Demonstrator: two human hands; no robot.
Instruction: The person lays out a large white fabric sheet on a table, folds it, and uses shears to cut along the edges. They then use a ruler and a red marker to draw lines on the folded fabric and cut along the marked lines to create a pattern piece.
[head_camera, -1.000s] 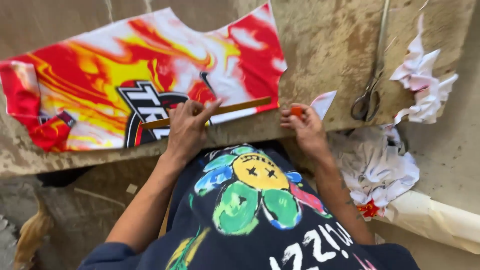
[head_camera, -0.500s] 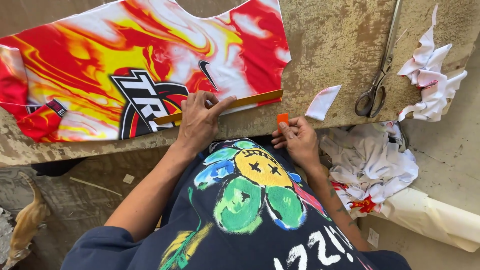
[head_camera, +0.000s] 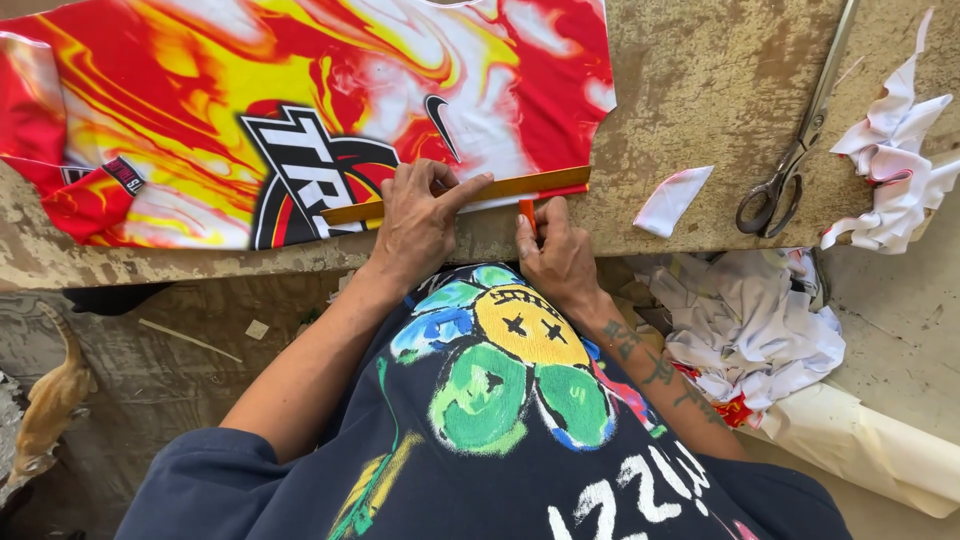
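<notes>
A red, yellow and white swirl-patterned fabric piece lies flat on a worn table. My left hand presses a yellow wooden ruler down along the fabric's near edge. Just right of it, my right hand pinches a small orange marking piece, its tip touching the fabric beside the ruler.
Large metal scissors lie on the table at right, next to a white fabric offcut and crumpled scraps. More scraps and a paper roll lie below the table edge. A tan animal stands on the floor at left.
My right hand moved left with the orange piece, from beside the white offcut to the ruler's edge. My left hand stayed pressed on the ruler. The view shifted closer.
</notes>
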